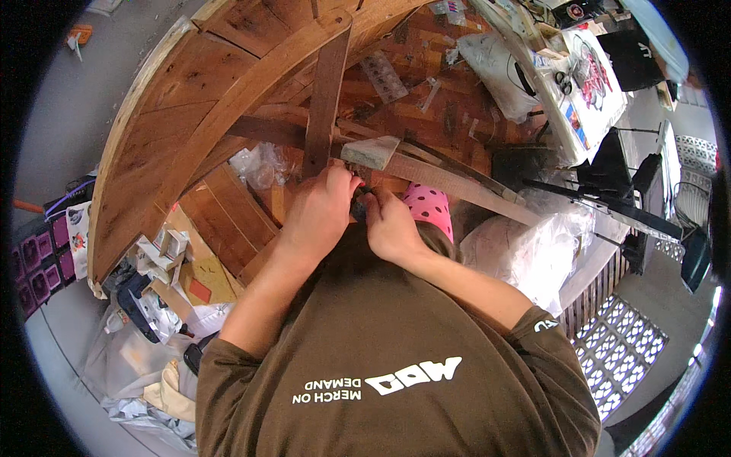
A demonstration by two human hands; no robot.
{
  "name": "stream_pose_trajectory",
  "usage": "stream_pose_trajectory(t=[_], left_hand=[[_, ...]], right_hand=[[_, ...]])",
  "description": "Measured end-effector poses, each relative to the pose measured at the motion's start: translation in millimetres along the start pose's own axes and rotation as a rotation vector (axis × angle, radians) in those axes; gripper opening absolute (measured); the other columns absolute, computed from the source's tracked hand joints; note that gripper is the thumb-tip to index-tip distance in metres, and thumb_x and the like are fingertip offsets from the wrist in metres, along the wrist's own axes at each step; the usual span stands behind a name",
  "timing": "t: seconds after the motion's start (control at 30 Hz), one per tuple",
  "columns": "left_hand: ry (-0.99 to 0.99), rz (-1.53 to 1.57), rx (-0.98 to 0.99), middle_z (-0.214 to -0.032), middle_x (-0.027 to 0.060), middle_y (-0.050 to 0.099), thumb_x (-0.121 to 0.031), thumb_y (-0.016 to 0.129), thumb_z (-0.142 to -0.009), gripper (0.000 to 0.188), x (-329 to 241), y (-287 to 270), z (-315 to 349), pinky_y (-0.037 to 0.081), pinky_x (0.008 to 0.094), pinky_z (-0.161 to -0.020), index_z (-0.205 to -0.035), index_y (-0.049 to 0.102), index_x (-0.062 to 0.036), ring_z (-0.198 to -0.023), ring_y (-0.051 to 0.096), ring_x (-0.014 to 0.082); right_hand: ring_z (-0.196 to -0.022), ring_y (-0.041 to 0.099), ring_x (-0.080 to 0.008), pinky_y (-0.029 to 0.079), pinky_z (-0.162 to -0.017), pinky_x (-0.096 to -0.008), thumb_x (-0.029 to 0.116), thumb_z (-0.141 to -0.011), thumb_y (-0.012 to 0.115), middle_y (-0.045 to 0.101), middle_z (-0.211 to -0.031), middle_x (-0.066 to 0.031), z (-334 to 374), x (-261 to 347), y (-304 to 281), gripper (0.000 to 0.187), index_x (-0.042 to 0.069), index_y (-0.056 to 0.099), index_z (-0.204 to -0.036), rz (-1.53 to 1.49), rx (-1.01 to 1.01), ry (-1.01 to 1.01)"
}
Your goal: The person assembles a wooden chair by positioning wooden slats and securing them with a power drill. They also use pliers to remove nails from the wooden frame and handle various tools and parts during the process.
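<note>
Both of my hands meet just in front of my chest, over a brown shirt. My left hand (321, 209) and my right hand (390, 226) pinch a small dark object (358, 207) between their fingers; most of it is hidden, so I cannot tell what it is. Right above the hands stands a narrow wooden plank (327, 99), and a grey-faced wooden block (371, 151) lies on a slanted batten (449, 183). A pink cloth with black dots (431, 207) sits just right of my right hand.
A large curved wooden frame (221, 114) fills the upper left. Cardboard scraps and crumpled bags (164, 274) lie at the lower left, clear plastic bags (525, 247) at the right. A white printed sheet with scissors (579, 84) and a black stand (609, 206) occupy the upper right.
</note>
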State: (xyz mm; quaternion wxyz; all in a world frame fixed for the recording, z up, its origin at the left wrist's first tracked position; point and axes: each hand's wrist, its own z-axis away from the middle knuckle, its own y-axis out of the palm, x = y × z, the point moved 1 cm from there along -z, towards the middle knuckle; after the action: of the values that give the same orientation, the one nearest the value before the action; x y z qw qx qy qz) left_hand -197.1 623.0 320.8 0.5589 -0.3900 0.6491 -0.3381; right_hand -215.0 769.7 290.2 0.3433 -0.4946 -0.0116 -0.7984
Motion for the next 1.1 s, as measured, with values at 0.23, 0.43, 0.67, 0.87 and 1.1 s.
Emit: stream_pose_trajectory(t=[0.23, 0.43, 0.67, 0.87, 1.1], left_hand=[[0.15, -0.008, -0.172, -0.072, 0.0106, 0.057, -0.017, 0.067, -0.09, 0.02, -9, 22, 7, 0.047, 0.0388, -0.056, -0.088, 0.051, -0.0058, -0.06, 0.059, 0.0292], [0.058, 0.051, -0.179, -0.074, 0.0118, 0.061, -0.019, 0.07, -0.089, 0.021, -12, 30, 6, 0.05, 0.0415, -0.058, -0.09, 0.054, -0.0048, -0.065, 0.062, 0.032], [0.013, 0.213, -0.289, -0.067, 0.0141, 0.064, -0.014, 0.076, -0.086, 0.025, -16, 26, -1, 0.05, 0.0392, -0.051, -0.091, 0.055, -0.0018, -0.058, 0.065, 0.0338], [-0.167, 0.678, -0.185, -0.1, 0.0099, 0.06, -0.007, 0.072, -0.086, 0.038, 20, 17, 16, 0.048, 0.0318, -0.082, -0.117, 0.05, -0.0006, -0.09, 0.061, 0.0175], [-0.543, 0.585, -0.052, -0.113, 0.0239, 0.061, -0.039, 0.051, -0.099, 0.049, 96, 66, 31, 0.049, 0.0401, -0.084, -0.123, 0.05, 0.0034, -0.102, 0.065, 0.0288]], right_hand=[[-0.084, 0.064, -0.0464, 0.049, -0.068, -0.0514, 0.013, -0.098, 0.048, 0.065, -0.086, -0.0273, -15, -36, -19, 0.019, 0.0, 0.056, -0.109, 0.237, 0.068, -0.259], [-0.078, 0.061, -0.0494, 0.045, -0.064, -0.0556, 0.017, -0.101, 0.046, 0.062, -0.079, -0.0279, -17, -51, -16, 0.017, 0.001, 0.05, -0.105, 0.16, 0.017, -0.307], [-0.083, 0.061, -0.0515, 0.047, -0.071, -0.0595, 0.026, -0.101, 0.045, 0.063, -0.084, -0.0312, -21, -53, -19, 0.026, 0.001, 0.049, -0.104, 0.252, -0.007, -0.333], [-0.103, 0.064, -0.0448, 0.053, -0.087, -0.0516, 0.015, -0.089, 0.048, 0.066, -0.104, -0.0314, -15, 30, -21, 0.046, -0.011, 0.047, -0.127, 0.593, 0.152, -0.085], [-0.107, 0.063, -0.0462, 0.053, -0.09, -0.0494, 0.033, -0.099, 0.046, 0.064, -0.108, -0.0344, -61, 15, 33, 0.049, -0.012, 0.051, -0.118, 0.413, -0.097, 0.064]])
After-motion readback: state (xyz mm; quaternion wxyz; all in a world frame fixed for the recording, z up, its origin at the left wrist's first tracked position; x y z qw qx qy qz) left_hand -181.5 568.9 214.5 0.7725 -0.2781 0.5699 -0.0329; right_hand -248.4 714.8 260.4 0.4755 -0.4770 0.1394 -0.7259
